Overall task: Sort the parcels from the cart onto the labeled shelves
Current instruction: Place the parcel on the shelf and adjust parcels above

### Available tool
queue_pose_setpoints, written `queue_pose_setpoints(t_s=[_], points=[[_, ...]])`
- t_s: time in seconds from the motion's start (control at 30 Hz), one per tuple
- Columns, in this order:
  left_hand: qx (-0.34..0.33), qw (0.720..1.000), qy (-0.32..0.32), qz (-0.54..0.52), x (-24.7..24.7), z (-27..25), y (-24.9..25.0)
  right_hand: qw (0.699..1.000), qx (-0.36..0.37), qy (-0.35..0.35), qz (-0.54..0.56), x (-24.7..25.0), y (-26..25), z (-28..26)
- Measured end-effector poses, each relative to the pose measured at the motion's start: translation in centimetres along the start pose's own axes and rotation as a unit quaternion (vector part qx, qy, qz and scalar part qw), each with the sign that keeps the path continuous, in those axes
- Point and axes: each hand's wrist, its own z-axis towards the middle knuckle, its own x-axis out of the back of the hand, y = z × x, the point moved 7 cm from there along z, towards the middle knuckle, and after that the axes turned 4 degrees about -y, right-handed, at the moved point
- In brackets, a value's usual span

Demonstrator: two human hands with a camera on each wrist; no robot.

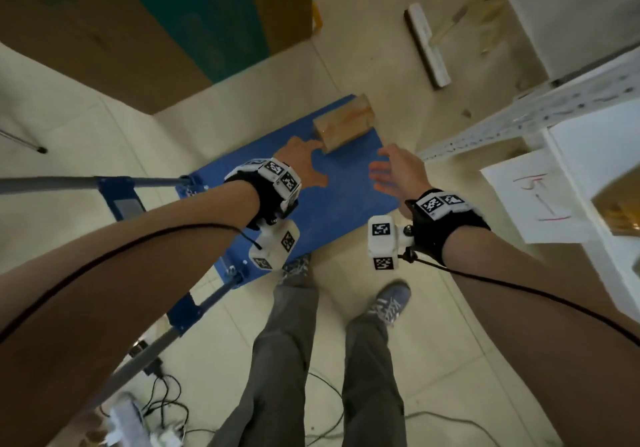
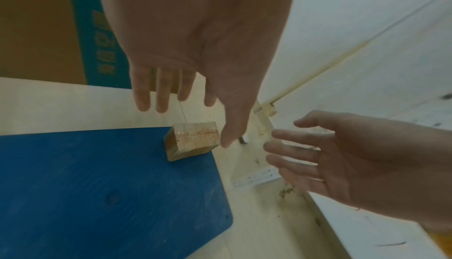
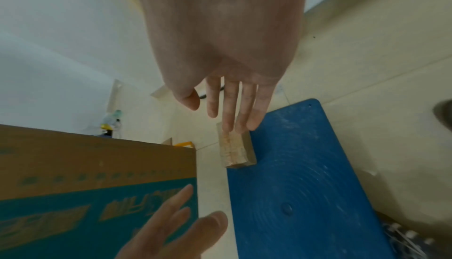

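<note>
One small taped cardboard parcel (image 1: 344, 123) (image 2: 193, 140) (image 3: 236, 150) lies at the far corner of the blue cart deck (image 1: 332, 197) (image 2: 97, 185) (image 3: 305, 176). My left hand (image 1: 304, 162) (image 2: 195, 69) hovers over the deck just short of the parcel, fingers spread and straight, holding nothing. To its right my right hand (image 1: 394, 173) (image 3: 227, 69) (image 2: 330, 158) reaches forward, palm turned inward, fingers straight and empty. Neither hand touches the parcel.
A large brown and teal carton (image 1: 156, 21) (image 3: 85, 185) stands left of the cart. A white metal shelf (image 1: 554, 107) with a handwritten paper label (image 1: 540, 197) is on the right. The cart handle (image 1: 86, 183) lies at left, a broom (image 1: 429, 41) beyond, cables (image 1: 162, 408) near my feet.
</note>
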Motion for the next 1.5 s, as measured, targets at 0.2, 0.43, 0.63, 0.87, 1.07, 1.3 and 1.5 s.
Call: queue_pose_setpoints(t_s=[0.2,0.43,0.63,0.87,1.07,1.3,1.5], points=[[0.049,0.996,-0.026,0.073,-3.1,9.8,-3.3,0.997,-0.072,-0.031,0.001,-3.2,6.5,9.1],[0.029,0.995,0.038,0.092,-5.2,20.1,-4.6,0.996,-0.074,-0.057,0.002,-4.8,9.4,19.2],[-0.010,0.989,0.120,0.082,-4.0,27.0,-2.6,0.994,-0.064,-0.086,0.020,-6.1,8.3,25.5],[-0.025,0.992,0.102,0.063,-4.9,30.9,-3.2,0.991,-0.071,-0.085,0.073,-8.1,10.5,27.7],[-0.011,0.999,0.052,0.002,-7.3,28.9,-5.1,0.988,-0.087,-0.091,0.084,-8.3,12.4,26.0],[0.033,0.975,0.067,-0.211,-8.5,21.2,-7.1,0.985,-0.137,-0.025,0.103,-6.5,16.3,20.6],[0.044,0.916,0.006,-0.398,-9.8,14.0,-6.0,0.967,-0.145,-0.069,0.197,-4.2,18.1,14.8]])
